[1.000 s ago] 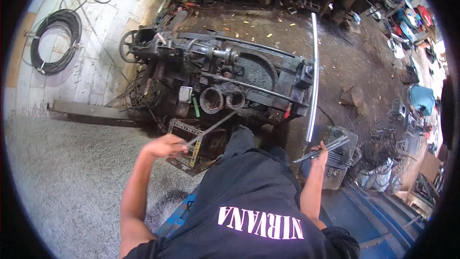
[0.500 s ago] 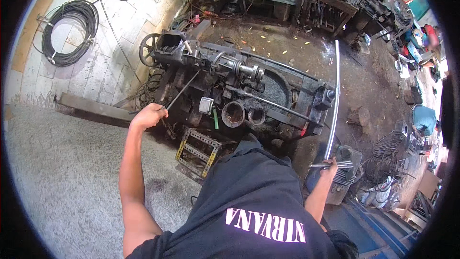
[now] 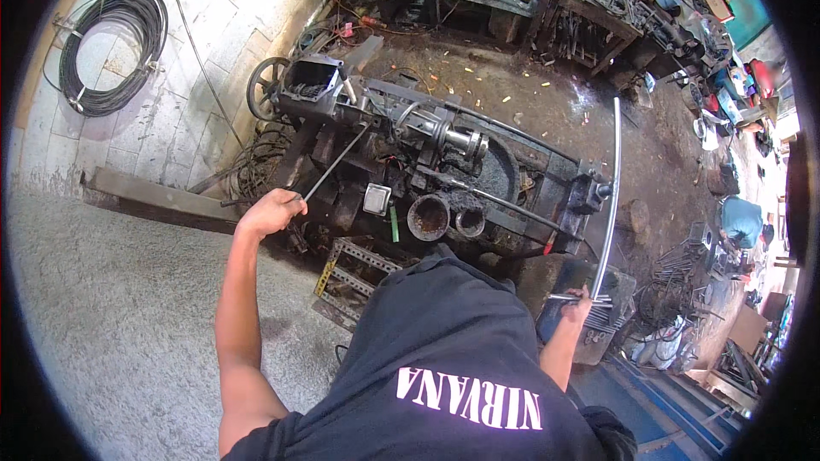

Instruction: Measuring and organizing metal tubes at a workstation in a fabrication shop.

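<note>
Nearest me is the front of my black shirt [image 3: 444,324]. Out to the right, the fingers of my right hand [image 3: 579,307] are curled tight around a bundle of short metal rods [image 3: 559,296] that lies crosswise in my grip. Beneath them, more loose rods [image 3: 605,318] lie side by side on a grey tray [image 3: 591,350], not picked up. The lower end of a long bright bar [image 3: 612,179] comes right down to that hand; I can't tell whether I'm touching it.

My left hand [image 3: 272,212] is clenched around a dark rod [image 3: 336,160], holding it out at a slant over the near side of the lathe [image 3: 418,119]. Its far tip reaches the machine's headstock end, though whether it touches I can't tell. Below it stands a slotted-angle frame [image 3: 367,254], and near the lathe's front edge sits a round metal cup [image 3: 429,217].

I'd judge the work to be partway: both hands are loaded, neither load is set down, and the rods on the tray are left over.

Past the lathe's handwheel [image 3: 266,90], a cable coil [image 3: 156,30] hangs on the pale wall; farthest off is a cluttered workbench [image 3: 602,0].
</note>
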